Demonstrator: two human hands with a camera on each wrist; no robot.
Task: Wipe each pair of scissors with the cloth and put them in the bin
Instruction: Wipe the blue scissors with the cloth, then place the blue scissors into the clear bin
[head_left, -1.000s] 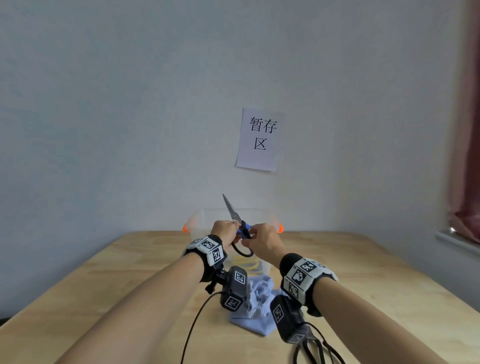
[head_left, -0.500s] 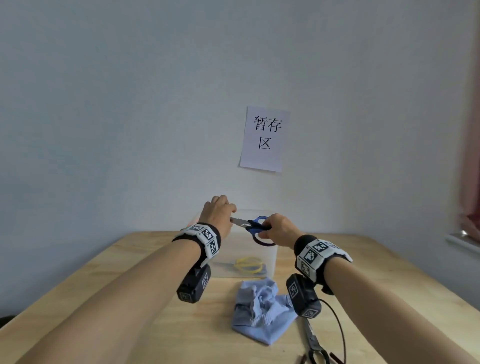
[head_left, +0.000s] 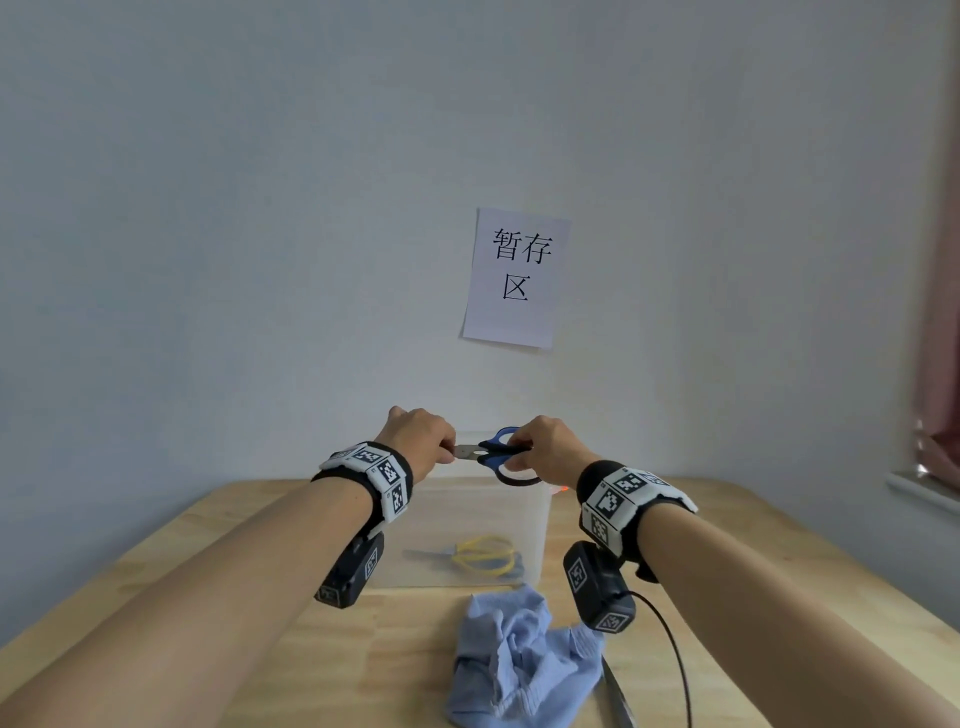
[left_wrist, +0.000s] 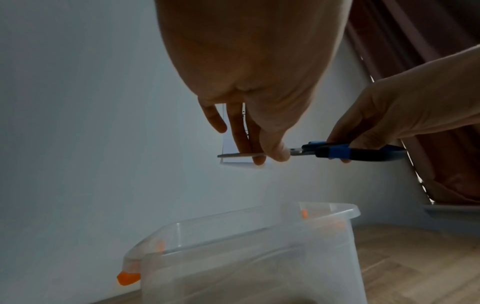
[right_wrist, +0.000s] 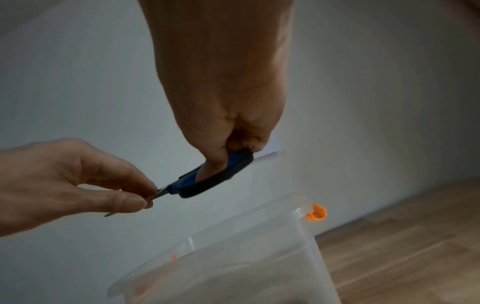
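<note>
I have the blue-handled scissors (head_left: 497, 457) held level above the clear bin (head_left: 540, 512), and I judge that is so they drop flat inside instead of going in point first. My left hand (head_left: 418, 441) pinches the closed blades between thumb and fingertips; in the left wrist view the blade tip pokes out past my fingers (left_wrist: 242, 131). My right hand (head_left: 550, 447) curls through and around the handle loops. So the scissors bridge my 2 hands, blades left, handles right, well clear of the rim. 1 yellow-handled pair (head_left: 483, 556) already lies in the bin. The blue cloth (head_left: 519, 654) sits crumpled on the table (head_left: 208, 649) just in front of the bin, with another pair (head_left: 618, 696) beside it, probably still to wipe
</note>
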